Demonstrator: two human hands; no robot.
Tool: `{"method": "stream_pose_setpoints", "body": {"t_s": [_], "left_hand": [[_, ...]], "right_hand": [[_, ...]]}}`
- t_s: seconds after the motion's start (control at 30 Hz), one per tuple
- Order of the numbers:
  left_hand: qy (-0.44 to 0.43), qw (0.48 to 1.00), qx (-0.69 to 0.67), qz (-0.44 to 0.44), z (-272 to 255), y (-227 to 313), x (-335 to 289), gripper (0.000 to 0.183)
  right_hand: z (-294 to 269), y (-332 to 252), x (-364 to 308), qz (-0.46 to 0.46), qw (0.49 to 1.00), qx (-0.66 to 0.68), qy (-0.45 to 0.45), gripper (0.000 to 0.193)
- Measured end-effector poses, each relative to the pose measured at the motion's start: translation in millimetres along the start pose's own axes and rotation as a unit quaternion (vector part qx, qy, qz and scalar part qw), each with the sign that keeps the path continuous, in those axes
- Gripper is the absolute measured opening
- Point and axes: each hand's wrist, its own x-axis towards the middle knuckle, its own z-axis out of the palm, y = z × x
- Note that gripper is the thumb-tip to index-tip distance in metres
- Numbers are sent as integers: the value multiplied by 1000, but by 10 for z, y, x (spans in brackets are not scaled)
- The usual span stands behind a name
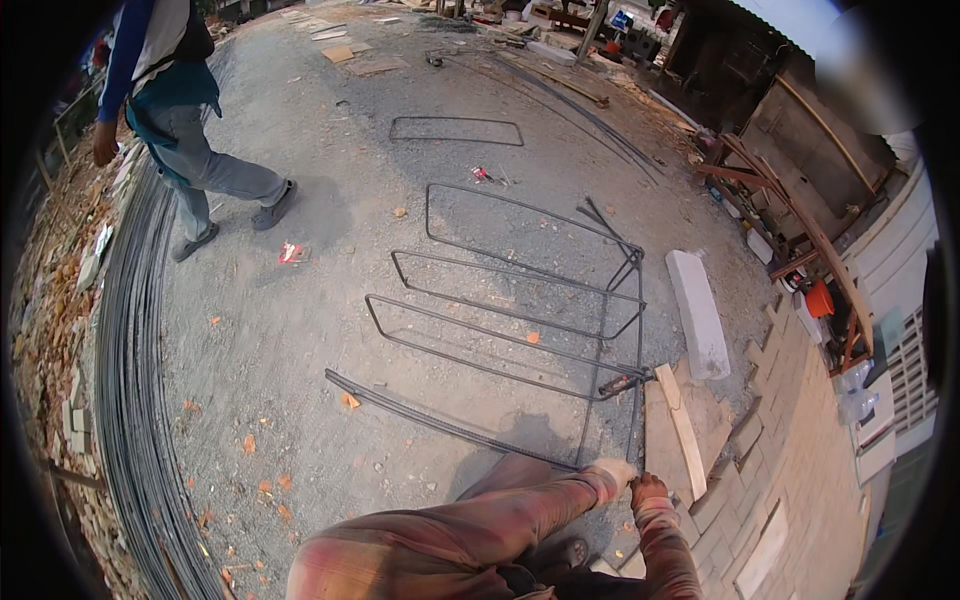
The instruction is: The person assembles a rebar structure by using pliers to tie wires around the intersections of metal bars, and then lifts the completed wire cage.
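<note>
Low in front of me, both hands meet at a corner of a steel rebar frame. My left hand (612, 472), seemingly in a pale glove, is closed on the rebar, beside one end of a bundle of rebar stirrups (430, 426). Right beside it, my right hand (650, 489) is closed at the same joint; what its fingers hold is too small to make out. Long thin bars run away from my hands. Several rectangular stirrups (500, 352) stand along them, slanting left. A dark hand tool, perhaps pincers (617, 386), lies at the nearest upright stirrup's corner.
A person (200, 130) walks on the left beside a long bundle of rebar (140, 380). A loose rebar rectangle (457, 130) lies farther off. To my right are a concrete block (698, 315), a wooden strip (681, 430), paving blocks (780, 430) and an orange bucket (819, 298).
</note>
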Motion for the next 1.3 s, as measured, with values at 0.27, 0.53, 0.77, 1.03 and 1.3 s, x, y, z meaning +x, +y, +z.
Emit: {"method": "stream_pose_setpoints", "body": {"t_s": [0.27,0.53,0.77,1.03,1.3], "left_hand": [[47,999,-6,1,93,48,183,22],[84,995,29,38,206,-45,190,22],[115,993,25,28,204,22,136,17],[188,977,21,100,193,84,314,22],[153,988,-13,34,78,56,85,20]], "right_hand": [[-370,182,270,-2,969,21,-244,29],[-229,371,232,-134,977,126,-109,17],[-126,460,413,-179,932,287,-129,15],[866,1741,2094,44,931,341,-127,35],[1765,1679,3639,-34,997,74,8,42]]}}
